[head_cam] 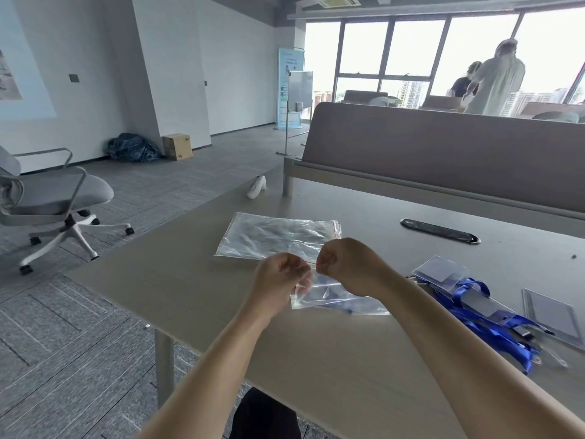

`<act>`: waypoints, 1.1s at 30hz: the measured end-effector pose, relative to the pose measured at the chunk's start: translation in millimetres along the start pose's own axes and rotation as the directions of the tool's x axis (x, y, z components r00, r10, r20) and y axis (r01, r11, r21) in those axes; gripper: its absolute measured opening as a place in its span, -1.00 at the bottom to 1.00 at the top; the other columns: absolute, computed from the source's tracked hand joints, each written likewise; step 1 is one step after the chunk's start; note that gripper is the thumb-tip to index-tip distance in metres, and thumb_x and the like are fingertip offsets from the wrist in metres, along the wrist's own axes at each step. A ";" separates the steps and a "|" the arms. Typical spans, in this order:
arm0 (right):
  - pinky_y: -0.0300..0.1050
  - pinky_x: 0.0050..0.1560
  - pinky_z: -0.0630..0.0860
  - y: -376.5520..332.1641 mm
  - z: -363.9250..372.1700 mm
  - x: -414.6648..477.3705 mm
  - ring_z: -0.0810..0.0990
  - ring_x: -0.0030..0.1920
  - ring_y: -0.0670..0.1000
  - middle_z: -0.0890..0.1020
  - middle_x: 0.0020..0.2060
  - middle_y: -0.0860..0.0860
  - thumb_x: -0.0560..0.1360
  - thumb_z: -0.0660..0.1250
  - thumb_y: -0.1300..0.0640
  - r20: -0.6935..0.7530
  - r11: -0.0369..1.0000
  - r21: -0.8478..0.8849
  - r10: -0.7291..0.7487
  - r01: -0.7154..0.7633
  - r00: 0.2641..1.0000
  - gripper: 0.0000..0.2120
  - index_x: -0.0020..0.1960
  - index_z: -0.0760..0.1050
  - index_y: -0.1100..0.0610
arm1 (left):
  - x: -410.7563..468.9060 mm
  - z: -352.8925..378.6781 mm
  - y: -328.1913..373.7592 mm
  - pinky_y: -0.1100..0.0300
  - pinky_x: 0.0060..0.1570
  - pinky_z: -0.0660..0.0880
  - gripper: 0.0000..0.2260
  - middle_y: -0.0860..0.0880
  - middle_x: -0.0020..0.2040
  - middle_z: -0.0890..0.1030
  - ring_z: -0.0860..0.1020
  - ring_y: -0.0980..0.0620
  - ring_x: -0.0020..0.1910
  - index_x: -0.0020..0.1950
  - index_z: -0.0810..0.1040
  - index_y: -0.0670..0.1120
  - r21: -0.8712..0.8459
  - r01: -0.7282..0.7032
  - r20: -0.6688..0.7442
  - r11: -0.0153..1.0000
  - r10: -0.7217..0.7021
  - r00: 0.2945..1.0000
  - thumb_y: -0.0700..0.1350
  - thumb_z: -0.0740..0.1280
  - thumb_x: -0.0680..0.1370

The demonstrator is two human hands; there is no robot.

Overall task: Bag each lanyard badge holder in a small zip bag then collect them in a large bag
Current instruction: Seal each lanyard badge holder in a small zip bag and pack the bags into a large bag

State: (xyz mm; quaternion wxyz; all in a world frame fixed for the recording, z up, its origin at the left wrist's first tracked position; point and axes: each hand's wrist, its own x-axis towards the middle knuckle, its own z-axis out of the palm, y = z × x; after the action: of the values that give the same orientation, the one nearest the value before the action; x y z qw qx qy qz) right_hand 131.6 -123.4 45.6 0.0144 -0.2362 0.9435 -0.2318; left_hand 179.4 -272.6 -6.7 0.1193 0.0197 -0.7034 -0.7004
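Note:
My left hand (280, 275) and my right hand (346, 264) both pinch the zip edge of a small clear zip bag (335, 301), held just above the table. Something blue shows faintly inside the bag, and its lower part rests on the table (221, 299). A large clear zip bag (272, 236) lies flat beyond my hands. To the right, a heap of blue lanyards (487, 315) with clear badge holders (440, 272) lies on the table.
Another clear badge holder (550, 313) lies at the right edge. A black cable grommet (440, 231) sits in the table, with a brown divider panel (443, 147) behind. A white controller (256, 186) lies at the far corner. A grey office chair (53, 198) stands left.

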 end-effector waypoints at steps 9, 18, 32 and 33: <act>-0.11 -0.05 0.51 -0.4 1.8 0.8 0.58 -0.13 -0.01 0.61 -0.23 -0.09 0.49 0.41 0.10 0.018 1.000 0.025 0.004 -0.005 1.000 -0.89 -0.19 0.53 -0.05 | 1.4 -1.5 -2.4 0.08 -0.22 0.49 -0.83 -0.21 -0.31 0.63 0.54 -0.12 -0.30 -0.23 0.59 -0.27 0.004 -0.006 0.025 1.000 0.006 1.000 -0.41 0.30 0.54; -0.14 -0.13 0.46 -1.0 3.4 -0.3 0.56 -0.16 -0.03 0.59 -0.25 -0.11 0.50 0.39 0.10 0.027 0.999 0.036 0.009 -0.010 1.000 -0.87 -0.21 0.52 -0.04 | 0.6 -1.6 -4.8 0.17 -0.31 0.46 -0.81 -0.17 -0.35 0.63 0.53 -0.07 -0.35 -0.24 0.58 -0.26 0.000 -0.013 0.026 1.000 0.013 1.000 -0.42 0.30 0.54; -0.14 -0.06 0.49 11.1 -5.8 -8.2 0.58 -0.13 -0.01 0.64 -0.21 -0.08 0.48 0.41 0.13 0.012 1.000 -0.015 0.025 -0.025 1.000 -0.89 -0.20 0.57 -0.03 | -1.0 -3.9 1.1 0.23 -0.31 0.55 -0.95 -0.21 -0.26 0.60 0.55 0.00 -0.36 -0.09 0.50 -0.38 0.025 0.001 0.045 1.000 -0.002 0.999 -0.41 0.26 0.55; -0.12 -0.05 0.50 10.8 -6.0 -8.8 0.59 -0.11 0.00 0.65 -0.19 -0.07 0.48 0.40 0.13 0.012 0.999 -0.032 0.011 -0.011 1.000 -0.90 -0.19 0.57 -0.04 | -0.7 -2.8 1.4 0.16 -0.28 0.55 -0.98 -0.20 -0.26 0.60 0.54 -0.04 -0.36 -0.07 0.49 -0.33 0.014 0.019 0.057 1.000 -0.019 0.998 -0.39 0.31 0.54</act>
State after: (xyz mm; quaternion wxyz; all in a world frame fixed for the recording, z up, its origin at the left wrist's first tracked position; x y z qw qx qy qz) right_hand 133.9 -108.4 45.5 0.0174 -0.2327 0.9483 -0.2152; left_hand 180.8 -275.3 -5.5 0.0923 0.0072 -0.7111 -0.6970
